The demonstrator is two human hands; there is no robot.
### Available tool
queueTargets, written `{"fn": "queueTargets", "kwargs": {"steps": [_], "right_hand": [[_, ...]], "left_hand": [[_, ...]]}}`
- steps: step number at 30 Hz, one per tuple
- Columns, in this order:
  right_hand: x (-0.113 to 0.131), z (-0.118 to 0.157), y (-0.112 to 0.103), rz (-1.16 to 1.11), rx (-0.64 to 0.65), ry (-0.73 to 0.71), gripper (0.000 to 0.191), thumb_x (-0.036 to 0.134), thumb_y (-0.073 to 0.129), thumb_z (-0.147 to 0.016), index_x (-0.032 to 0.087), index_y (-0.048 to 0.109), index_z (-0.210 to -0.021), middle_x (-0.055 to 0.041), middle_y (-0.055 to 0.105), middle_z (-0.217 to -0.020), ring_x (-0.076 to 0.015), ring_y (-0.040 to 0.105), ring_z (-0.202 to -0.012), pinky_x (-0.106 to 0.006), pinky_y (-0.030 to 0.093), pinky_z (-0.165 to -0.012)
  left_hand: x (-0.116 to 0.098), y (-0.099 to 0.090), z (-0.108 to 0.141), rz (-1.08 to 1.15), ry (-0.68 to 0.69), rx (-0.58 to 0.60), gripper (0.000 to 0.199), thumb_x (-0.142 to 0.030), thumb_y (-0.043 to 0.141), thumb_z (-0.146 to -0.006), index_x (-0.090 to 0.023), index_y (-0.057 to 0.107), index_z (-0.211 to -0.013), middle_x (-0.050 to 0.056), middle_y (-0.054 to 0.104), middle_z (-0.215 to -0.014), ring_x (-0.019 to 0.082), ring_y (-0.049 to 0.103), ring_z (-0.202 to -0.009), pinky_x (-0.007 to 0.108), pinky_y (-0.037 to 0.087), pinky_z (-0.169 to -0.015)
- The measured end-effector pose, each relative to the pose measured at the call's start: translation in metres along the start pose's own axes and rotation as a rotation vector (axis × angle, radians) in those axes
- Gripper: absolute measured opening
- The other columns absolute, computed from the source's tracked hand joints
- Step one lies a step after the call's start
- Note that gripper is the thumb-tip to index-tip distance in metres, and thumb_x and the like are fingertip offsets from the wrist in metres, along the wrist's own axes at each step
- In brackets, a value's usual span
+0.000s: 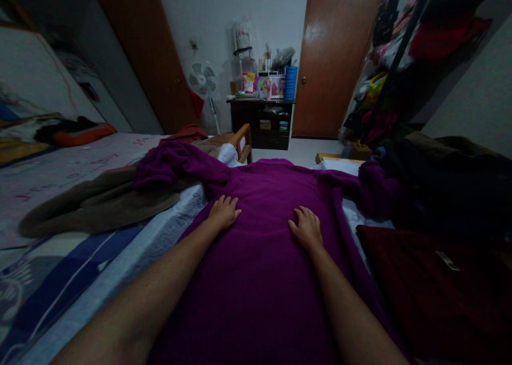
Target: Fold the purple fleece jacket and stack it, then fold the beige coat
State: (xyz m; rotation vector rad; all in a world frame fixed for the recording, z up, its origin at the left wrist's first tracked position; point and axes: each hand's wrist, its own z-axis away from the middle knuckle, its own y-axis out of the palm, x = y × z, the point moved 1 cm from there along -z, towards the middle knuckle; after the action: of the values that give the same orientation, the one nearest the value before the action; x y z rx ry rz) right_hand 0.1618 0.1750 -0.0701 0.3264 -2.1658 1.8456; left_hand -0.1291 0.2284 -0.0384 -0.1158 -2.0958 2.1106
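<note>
A purple long-sleeved top (pixel 264 237) lies spread out in front of me, its collar at the far end. Its left sleeve is bunched over a brown-grey garment (pixel 96 205), and the right sleeve stretches toward a dark pile of clothes. My left hand (pixel 224 212) rests flat on the upper left of the top, fingers apart. On the upper right, my right hand (pixel 308 227) lies on the fabric with its fingers slightly bent and the thumb apart. Neither hand grips the cloth.
A folded dark red garment (pixel 436 290) and a dark clothes pile (pixel 452 183) are at right. On the left is a bed with a patterned sheet (pixel 80 173). Beyond stand a wooden chair (pixel 245 141), a fan (pixel 203 79), a black cabinet (pixel 260 135) and a wooden door (pixel 332 61).
</note>
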Motion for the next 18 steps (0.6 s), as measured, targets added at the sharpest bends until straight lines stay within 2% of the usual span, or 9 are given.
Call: {"fn": "queueTargets", "kwargs": {"steps": [2,5,8,11,13,16,18], "right_hand": [[0.000,0.000,0.000,0.005,0.005,0.001,0.052,0.042,0.049,-0.089,0.016,0.053,-0.134,-0.0111,0.044,-0.146,-0.0277,0.033,-0.137,-0.043,0.020,-0.113],[0.002,0.000,-0.002,0.008,0.014,0.006,0.052,0.042,0.048,-0.089,0.016,0.053,-0.134,-0.0107,0.044,-0.147,-0.0279,0.032,-0.137,-0.043,0.020,-0.113],[0.003,0.001,-0.004,0.004,0.013,0.009,0.052,0.041,0.049,-0.089,0.016,0.054,-0.134,-0.0103,0.044,-0.147,-0.0280,0.033,-0.137,-0.043,0.020,-0.113],[0.003,0.001,-0.005,0.002,0.015,0.006,0.051,0.041,0.049,-0.089,0.017,0.054,-0.134,-0.0105,0.044,-0.147,-0.0272,0.033,-0.137,-0.042,0.020,-0.113],[0.002,0.001,-0.004,0.001,0.018,0.006,0.052,0.042,0.048,-0.089,0.017,0.053,-0.134,-0.0104,0.044,-0.147,-0.0265,0.033,-0.137,-0.042,0.019,-0.113],[0.001,0.001,-0.002,-0.001,0.017,0.012,0.052,0.043,0.048,-0.089,0.017,0.053,-0.135,-0.0104,0.043,-0.147,-0.0267,0.032,-0.137,-0.042,0.018,-0.114],[0.001,0.001,-0.002,-0.003,0.013,0.014,0.053,0.043,0.047,-0.089,0.017,0.053,-0.135,-0.0105,0.043,-0.147,-0.0273,0.032,-0.137,-0.042,0.018,-0.114]], "left_hand": [[0.000,0.019,0.005,0.008,-0.043,0.035,0.058,-0.049,0.036,-0.094,-0.018,0.039,-0.143,0.016,0.038,-0.150,0.033,0.033,-0.138,0.046,0.031,-0.108],[-0.001,0.026,0.009,0.002,-0.073,0.025,0.059,-0.050,0.033,-0.095,-0.019,0.037,-0.145,0.018,0.033,-0.153,0.034,0.034,-0.138,0.047,0.033,-0.105],[-0.002,0.015,0.005,0.002,-0.111,0.013,0.060,-0.054,0.037,-0.092,-0.021,0.042,-0.142,0.017,0.045,-0.144,0.035,0.044,-0.128,0.047,0.039,-0.099],[0.000,-0.004,-0.007,0.035,-0.201,-0.010,0.048,-0.047,0.038,-0.093,-0.019,0.056,-0.128,0.014,0.060,-0.122,0.029,0.057,-0.111,0.038,0.044,-0.092],[0.004,-0.017,-0.013,0.027,-0.282,-0.074,0.041,-0.035,0.032,-0.095,-0.017,0.061,-0.119,0.015,0.060,-0.116,0.028,0.059,-0.106,0.037,0.046,-0.087],[0.012,-0.031,-0.017,-0.061,-0.346,-0.235,0.041,-0.022,0.028,-0.094,-0.017,0.060,-0.120,0.019,0.054,-0.121,0.031,0.056,-0.109,0.040,0.047,-0.083],[0.019,-0.036,-0.018,-0.103,-0.326,-0.245,0.041,-0.020,0.028,-0.094,-0.020,0.057,-0.123,0.018,0.051,-0.126,0.031,0.060,-0.102,0.041,0.048,-0.079]]}}
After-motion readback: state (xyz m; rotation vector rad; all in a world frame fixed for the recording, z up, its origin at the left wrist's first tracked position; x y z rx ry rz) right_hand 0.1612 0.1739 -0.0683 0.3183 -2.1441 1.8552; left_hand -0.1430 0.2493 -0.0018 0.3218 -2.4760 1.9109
